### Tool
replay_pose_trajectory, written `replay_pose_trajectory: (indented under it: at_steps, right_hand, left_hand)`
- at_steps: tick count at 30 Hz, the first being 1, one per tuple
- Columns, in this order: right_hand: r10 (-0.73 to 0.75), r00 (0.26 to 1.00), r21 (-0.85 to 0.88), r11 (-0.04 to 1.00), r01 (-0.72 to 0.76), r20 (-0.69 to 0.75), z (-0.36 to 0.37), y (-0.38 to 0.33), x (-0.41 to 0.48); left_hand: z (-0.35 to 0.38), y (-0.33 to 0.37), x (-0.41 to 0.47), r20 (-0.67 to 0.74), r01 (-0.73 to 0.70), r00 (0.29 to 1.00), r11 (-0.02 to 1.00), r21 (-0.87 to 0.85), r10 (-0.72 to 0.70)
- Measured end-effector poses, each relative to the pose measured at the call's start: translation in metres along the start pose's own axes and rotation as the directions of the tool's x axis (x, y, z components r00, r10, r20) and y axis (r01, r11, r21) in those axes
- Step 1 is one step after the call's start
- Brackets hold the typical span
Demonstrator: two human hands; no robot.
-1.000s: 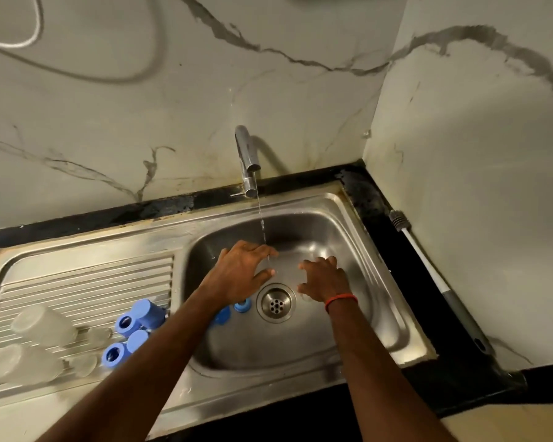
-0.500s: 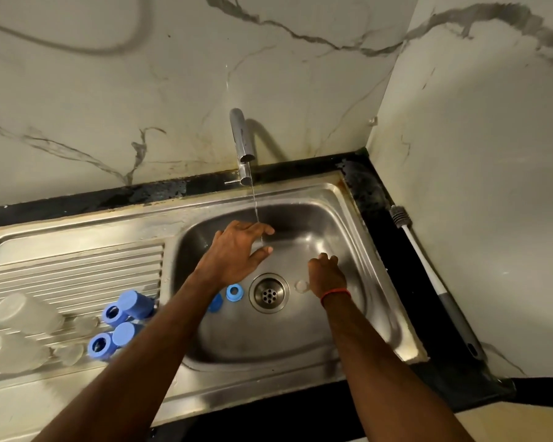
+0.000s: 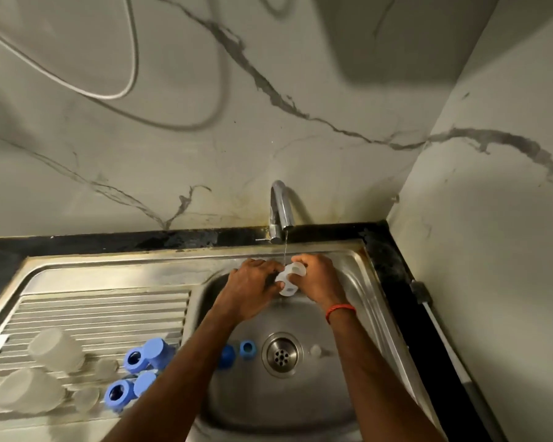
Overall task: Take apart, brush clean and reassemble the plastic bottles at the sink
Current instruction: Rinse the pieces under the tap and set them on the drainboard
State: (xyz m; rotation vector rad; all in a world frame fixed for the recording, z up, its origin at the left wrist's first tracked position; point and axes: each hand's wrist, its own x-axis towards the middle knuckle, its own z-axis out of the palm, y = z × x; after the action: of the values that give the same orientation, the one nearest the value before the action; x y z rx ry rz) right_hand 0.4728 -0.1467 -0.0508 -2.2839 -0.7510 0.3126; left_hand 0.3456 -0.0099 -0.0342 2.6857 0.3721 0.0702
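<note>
Both hands have risen from the basin floor to the tap (image 3: 280, 208). I see the left hand (image 3: 253, 290) and right hand (image 3: 318, 279) gripping a translucent bottle part (image 3: 289, 279) between them, fingers curled round it under the thin stream. I judge it light, thin-walled and slick when wet, apt to flex if squeezed, so I'd hold it by its stiffer rim. Below, blue caps (image 3: 246, 347) lie beside the drain (image 3: 281, 354). Other bottles (image 3: 56, 349) rest on the draining board (image 3: 103, 307), and the brush (image 3: 421, 291) lies on the tabletop (image 3: 393, 260).

Blue caps (image 3: 144, 358), steel-grey sink (image 3: 109, 275), grey-veined white marble wall (image 3: 205, 138).
</note>
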Motion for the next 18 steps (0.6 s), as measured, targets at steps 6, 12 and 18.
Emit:
replay_pose_trajectory:
  at_steps: [6,12,18]
  right_hand:
    - [-0.025,0.991,-0.039,0.999,0.030,0.128,0.017,-0.017,0.023]
    - [0.007,0.995,-0.134,0.991,0.007,0.099,0.020,-0.006,0.034]
    - [0.007,0.994,-0.112,0.994,0.006,0.111,0.014,-0.007,0.036]
  left_hand:
    - [-0.006,-0.025,0.007,-0.018,0.068,0.998,0.997,0.035,-0.067]
    - [0.004,-0.036,0.010,-0.034,0.131,0.991,0.991,-0.020,-0.131]
    - [0.014,-0.038,0.012,-0.046,0.152,0.987,0.988,-0.033,-0.154]
